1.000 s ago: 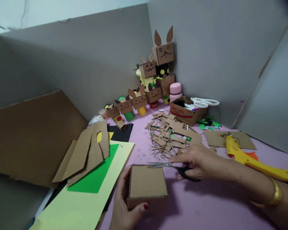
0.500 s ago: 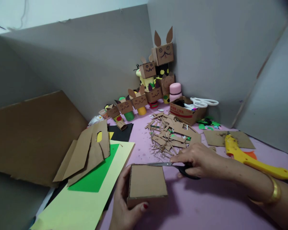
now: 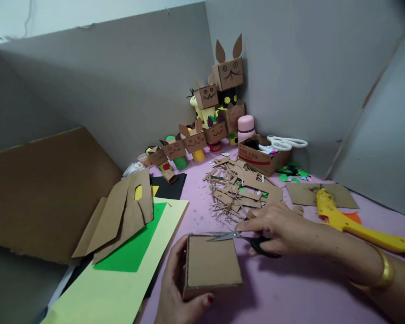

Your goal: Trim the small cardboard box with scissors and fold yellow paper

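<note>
My left hand (image 3: 175,288) grips a small brown cardboard box (image 3: 212,262) by its left and near sides, low in the middle of the pink table (image 3: 290,292). My right hand (image 3: 280,227), with a gold bangle on the wrist, is closed on the black handles of a pair of scissors (image 3: 238,237). The blades are slightly apart and lie across the far edge of the box's top face.
A heap of cardboard scraps (image 3: 239,186) lies just beyond my right hand. A yellow glue gun (image 3: 351,225) rests at the right on a cardboard piece. Coloured paper sheets (image 3: 128,270) and cardboard panels (image 3: 47,193) lie left. Cardboard animal figures (image 3: 205,126) and a box holding white scissors (image 3: 266,155) stand in the corner.
The box has shifted slightly right and turned a little. The scissors have moved onto its far edge, with the blades now slightly parted.
</note>
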Demonstrator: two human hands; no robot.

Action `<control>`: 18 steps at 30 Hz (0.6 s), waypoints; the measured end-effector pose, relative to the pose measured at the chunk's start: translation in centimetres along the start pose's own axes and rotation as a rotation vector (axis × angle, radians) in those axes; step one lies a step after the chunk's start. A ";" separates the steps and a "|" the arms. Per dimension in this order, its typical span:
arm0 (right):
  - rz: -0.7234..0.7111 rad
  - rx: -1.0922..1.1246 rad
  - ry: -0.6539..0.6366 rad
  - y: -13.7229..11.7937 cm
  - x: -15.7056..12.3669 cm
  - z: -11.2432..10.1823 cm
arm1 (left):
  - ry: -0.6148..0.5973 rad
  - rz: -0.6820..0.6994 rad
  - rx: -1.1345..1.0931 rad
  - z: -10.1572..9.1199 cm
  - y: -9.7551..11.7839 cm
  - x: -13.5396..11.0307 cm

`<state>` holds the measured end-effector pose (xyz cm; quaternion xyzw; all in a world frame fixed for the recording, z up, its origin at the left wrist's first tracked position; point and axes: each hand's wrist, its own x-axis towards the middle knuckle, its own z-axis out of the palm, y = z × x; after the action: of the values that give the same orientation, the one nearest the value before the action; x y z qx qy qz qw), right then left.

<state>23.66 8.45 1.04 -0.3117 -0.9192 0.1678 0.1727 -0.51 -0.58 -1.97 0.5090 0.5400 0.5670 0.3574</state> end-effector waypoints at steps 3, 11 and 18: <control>-0.024 0.039 -0.012 -0.1 0.1 0.1 | 0.005 -0.031 -0.001 0.1 0.1 -0.2; -0.063 0.069 0.004 0.2 0.1 0.4 | -0.003 -0.024 0.018 0.0 -0.1 -0.2; -0.043 0.071 -0.021 0.1 0.2 0.4 | -0.116 0.003 0.073 -1.4 -0.9 0.3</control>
<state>23.40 8.59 0.68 -0.2840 -0.9208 0.1998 0.1777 -2.01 -0.50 -2.70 0.5545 0.5381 0.5168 0.3686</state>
